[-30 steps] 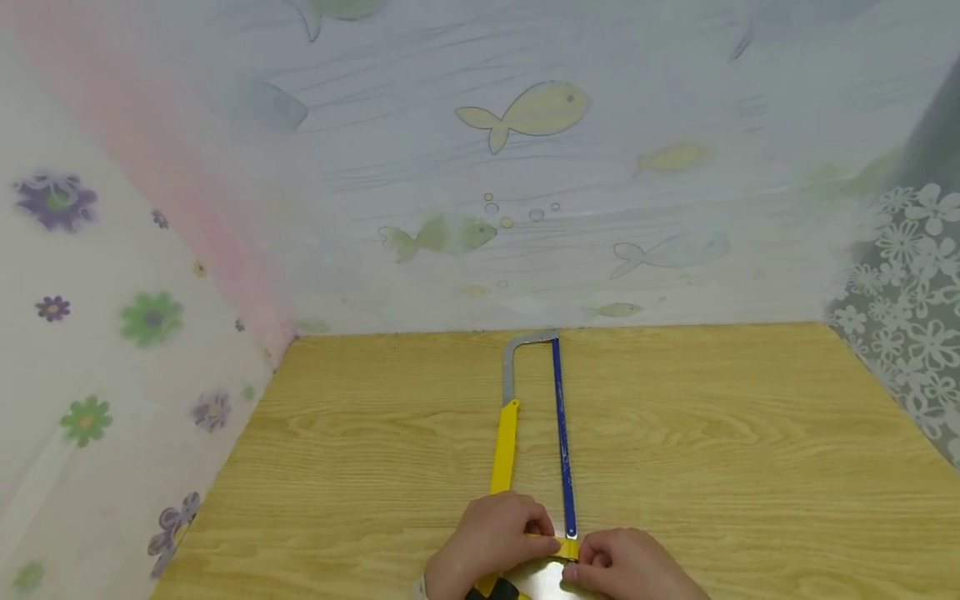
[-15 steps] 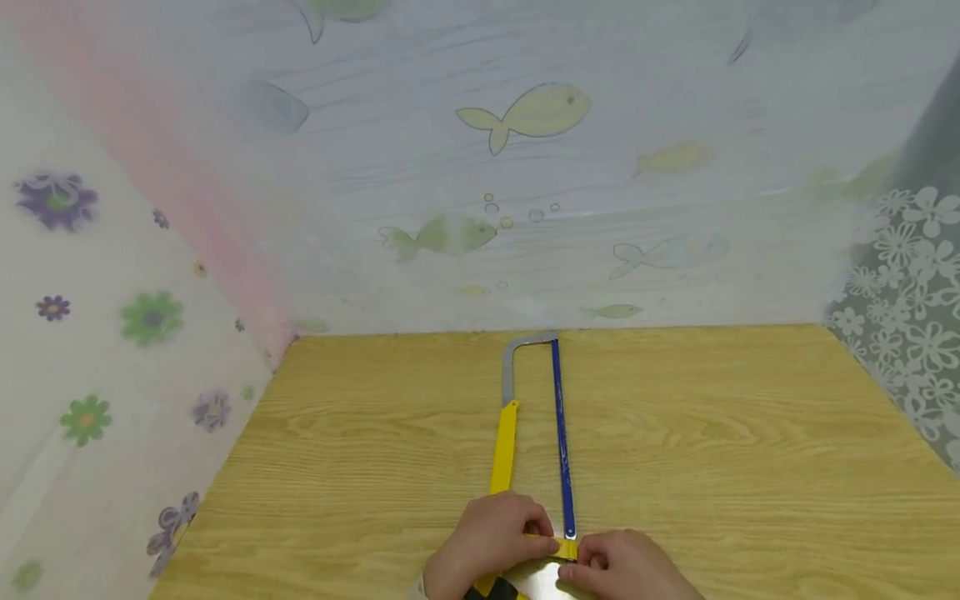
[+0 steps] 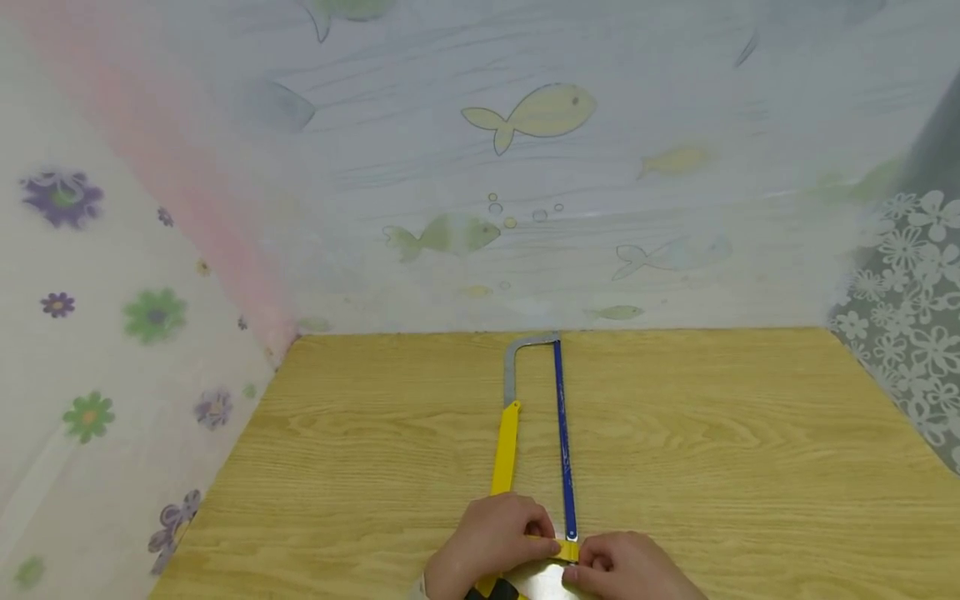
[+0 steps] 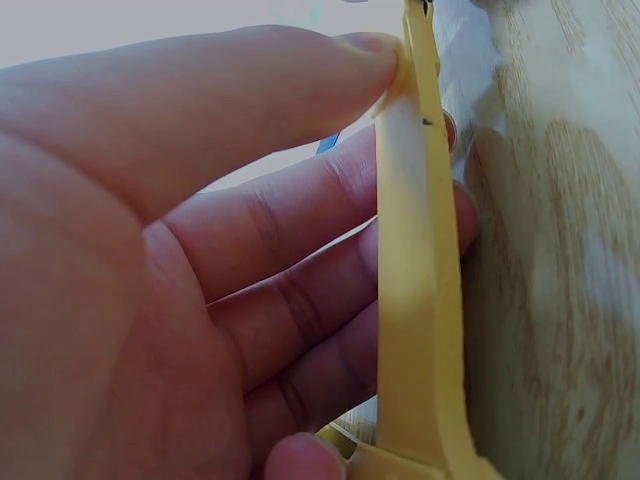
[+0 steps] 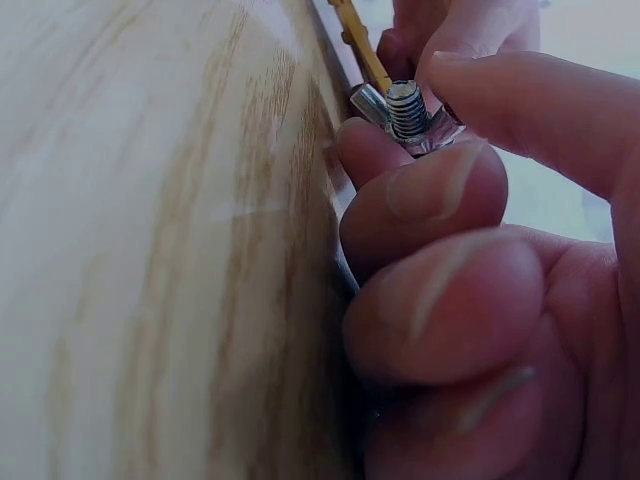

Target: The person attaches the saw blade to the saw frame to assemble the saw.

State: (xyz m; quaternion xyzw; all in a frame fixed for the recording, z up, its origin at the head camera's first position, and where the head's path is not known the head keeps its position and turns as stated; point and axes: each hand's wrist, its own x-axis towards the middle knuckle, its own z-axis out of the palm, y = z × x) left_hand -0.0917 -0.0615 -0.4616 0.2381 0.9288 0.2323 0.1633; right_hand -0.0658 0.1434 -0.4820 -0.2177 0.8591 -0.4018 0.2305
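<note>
A hacksaw lies flat on the wooden table, with a grey metal front bow point(image 3: 510, 371), a yellow frame point(image 3: 506, 450) and a blue blade point(image 3: 564, 442). My left hand point(image 3: 498, 533) grips the yellow near end of the frame; in the left wrist view the thumb presses one face of the yellow bar point(image 4: 408, 280) and the fingers curl behind it. Just to its right, my right hand point(image 3: 633, 567) pinches a silver wing nut point(image 5: 440, 135) between thumb and fingers. A threaded bolt end point(image 5: 406, 108) sticks out of the nut. The black-and-yellow handle is partly hidden under my left wrist.
The wood-grain table point(image 3: 712, 442) reaches back to a wall point(image 3: 420, 175) painted with fish. The saw's far end lies close to that wall. A flower-patterned wall point(image 3: 112, 358) borders the left side, and a grey curtain with white flowers point(image 3: 911, 325) hangs at the right.
The head view has shifted very slightly. Both hands stay at the near end of the hacksaw, with hardly any visible movement of the right fingers.
</note>
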